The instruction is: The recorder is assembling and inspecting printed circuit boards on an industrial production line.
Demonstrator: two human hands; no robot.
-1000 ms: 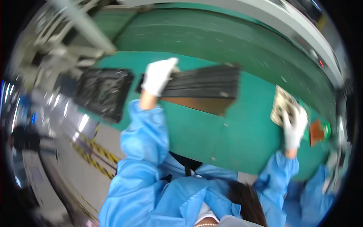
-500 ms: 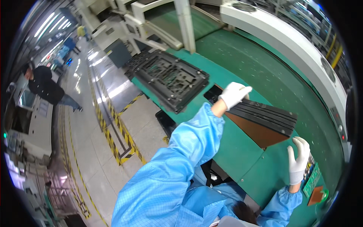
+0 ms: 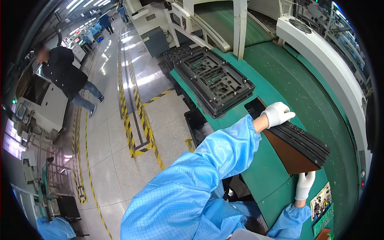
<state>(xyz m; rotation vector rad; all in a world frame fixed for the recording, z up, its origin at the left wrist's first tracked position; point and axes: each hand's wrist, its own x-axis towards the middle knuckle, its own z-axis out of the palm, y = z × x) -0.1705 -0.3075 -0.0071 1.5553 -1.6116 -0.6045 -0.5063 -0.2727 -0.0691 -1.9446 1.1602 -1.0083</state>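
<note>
A stack of thick black-edged boards with a brown face [image 3: 289, 154] stands tilted on the green tabletop [image 3: 264, 180]. My left hand [image 3: 279, 115], in a white glove, is closed over its far-left end, with the thumb and fingers bent against the black edges. At the stack's near-right corner, my right hand [image 3: 305, 185], also gloved, grips from below; its fingertips are partly hidden behind the boards. Beyond the left hand, a dark flat piece [image 3: 255, 106] lies on the table.
Black slotted fixtures [image 3: 216, 80] with small metal studs are stacked at the table's far-left end. Populated circuit boards [image 3: 321, 202] lie right of my right hand. A long white machine housing [image 3: 320, 50] borders the right side. A person in dark clothes [image 3: 66, 74] walks the striped aisle.
My right hand, which was apart from the stack with spread fingers, has come to its lower corner and taken hold. The left hand stays on the far end. The whole view has shifted.
</note>
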